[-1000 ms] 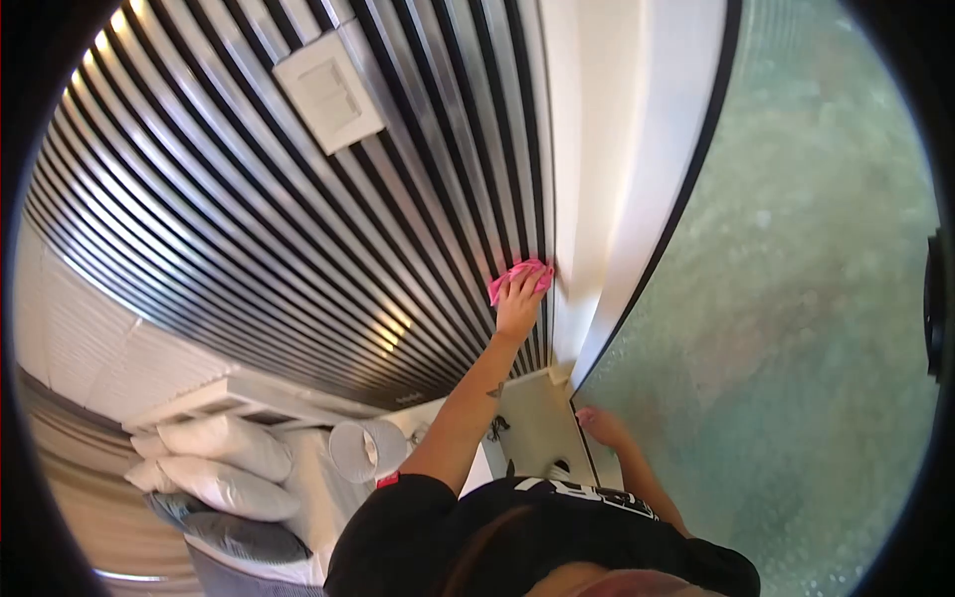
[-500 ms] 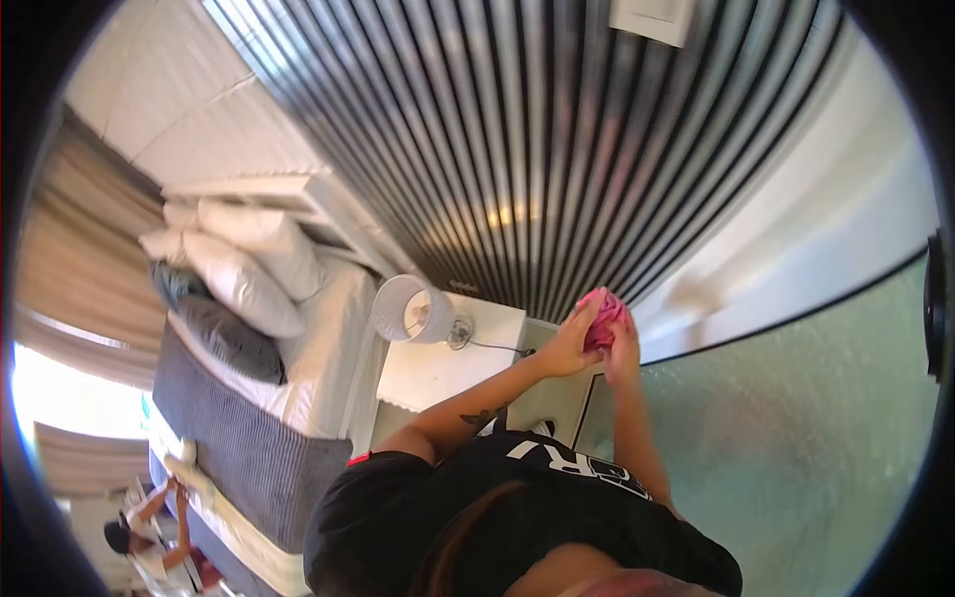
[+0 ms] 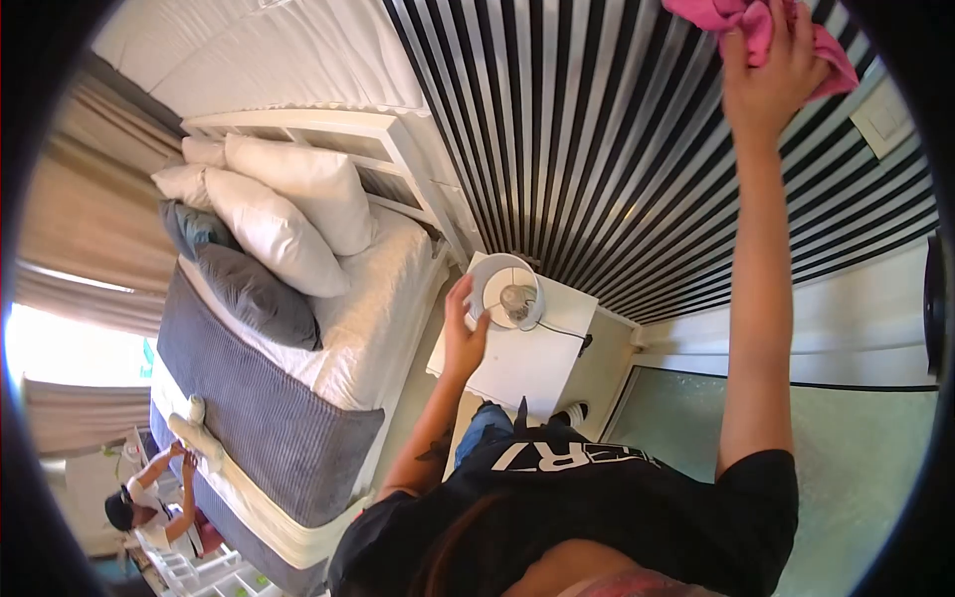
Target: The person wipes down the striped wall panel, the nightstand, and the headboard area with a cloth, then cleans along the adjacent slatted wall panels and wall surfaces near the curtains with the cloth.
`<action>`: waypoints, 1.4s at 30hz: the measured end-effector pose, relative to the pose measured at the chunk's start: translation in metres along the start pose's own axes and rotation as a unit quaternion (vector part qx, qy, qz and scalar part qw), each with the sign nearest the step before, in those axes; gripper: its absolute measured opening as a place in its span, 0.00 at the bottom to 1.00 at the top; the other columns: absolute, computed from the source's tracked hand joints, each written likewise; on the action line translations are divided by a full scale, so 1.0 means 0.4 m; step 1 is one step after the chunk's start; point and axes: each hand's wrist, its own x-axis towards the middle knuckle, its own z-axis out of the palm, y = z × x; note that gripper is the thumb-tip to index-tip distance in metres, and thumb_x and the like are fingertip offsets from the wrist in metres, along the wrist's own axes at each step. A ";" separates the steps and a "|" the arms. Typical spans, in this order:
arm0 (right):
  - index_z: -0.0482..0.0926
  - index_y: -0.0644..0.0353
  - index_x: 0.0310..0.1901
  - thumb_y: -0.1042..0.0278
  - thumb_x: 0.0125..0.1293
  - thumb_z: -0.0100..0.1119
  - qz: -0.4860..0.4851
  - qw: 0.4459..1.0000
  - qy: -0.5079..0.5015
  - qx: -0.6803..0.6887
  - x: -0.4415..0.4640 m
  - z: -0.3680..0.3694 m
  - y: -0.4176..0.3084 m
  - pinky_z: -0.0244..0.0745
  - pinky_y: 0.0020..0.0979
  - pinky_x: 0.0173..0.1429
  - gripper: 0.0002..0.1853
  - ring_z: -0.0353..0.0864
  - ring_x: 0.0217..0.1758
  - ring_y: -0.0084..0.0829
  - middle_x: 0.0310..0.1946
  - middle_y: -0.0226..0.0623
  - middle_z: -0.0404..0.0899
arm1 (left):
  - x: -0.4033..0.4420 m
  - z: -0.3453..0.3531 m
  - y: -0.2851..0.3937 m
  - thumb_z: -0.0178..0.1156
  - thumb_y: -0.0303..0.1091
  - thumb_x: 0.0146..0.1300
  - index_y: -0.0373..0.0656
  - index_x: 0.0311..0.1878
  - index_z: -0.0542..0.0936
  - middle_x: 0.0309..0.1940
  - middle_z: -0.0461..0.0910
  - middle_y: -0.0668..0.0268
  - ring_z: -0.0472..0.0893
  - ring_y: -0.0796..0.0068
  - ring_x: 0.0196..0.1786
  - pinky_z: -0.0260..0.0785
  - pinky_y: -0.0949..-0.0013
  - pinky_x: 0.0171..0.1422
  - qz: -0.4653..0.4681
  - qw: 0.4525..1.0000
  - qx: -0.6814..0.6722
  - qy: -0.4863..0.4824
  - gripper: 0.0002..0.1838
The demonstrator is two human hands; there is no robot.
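Observation:
My right hand is stretched high against the slatted wall panel, fingers over a bunched pink cloth pressed on the dark and silver slats. Part of the cloth runs out at the top edge of the view. Lower down, my left hand is at the near left side of a white lampshade, with thumb and fingers apart. Whether its fingertips touch the shade is hard to tell. The lamp stands on a white bedside table, its cord running to the right.
To the left is a bed with white pillows, dark grey cushions and a grey throw. Another person is at its far side. A switch plate sits on the panel; frosted glass stands at right.
Both hands were together on the pink cloth. My right hand has carried it up onto the slatted panel, while the left let go and moved left beside the lampshade.

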 end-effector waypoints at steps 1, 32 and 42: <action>0.73 0.63 0.53 0.62 0.53 0.58 0.025 0.999 -0.023 0.015 -0.039 0.042 -0.025 0.57 0.44 0.63 0.25 0.65 0.58 0.47 0.57 0.40 0.68 | 0.013 -0.038 -0.022 0.54 0.16 0.53 0.45 0.63 0.64 0.64 0.60 0.59 0.62 0.61 0.66 0.58 0.58 0.65 -0.003 1.000 0.018 0.010 0.32; 0.68 0.58 0.50 0.81 0.59 0.45 0.747 0.378 -0.390 0.383 -0.664 -0.836 -0.544 0.70 0.22 0.25 0.16 0.74 0.24 0.21 0.34 0.34 0.75 | -0.137 -0.117 -0.054 0.56 0.33 0.63 0.43 0.66 0.60 0.63 0.59 0.56 0.60 0.61 0.66 0.57 0.64 0.65 -0.090 0.921 -0.166 -0.341 0.29; 0.72 0.60 0.55 0.64 0.64 0.54 0.608 0.372 -0.498 0.494 -0.706 -0.796 -0.688 0.66 0.32 0.60 0.19 0.69 0.59 0.31 0.58 0.39 0.68 | 0.141 -0.233 -0.164 0.58 0.27 0.60 0.39 0.56 0.66 0.47 0.71 0.62 0.70 0.72 0.52 0.62 0.69 0.59 -0.050 0.990 -0.086 -0.098 0.21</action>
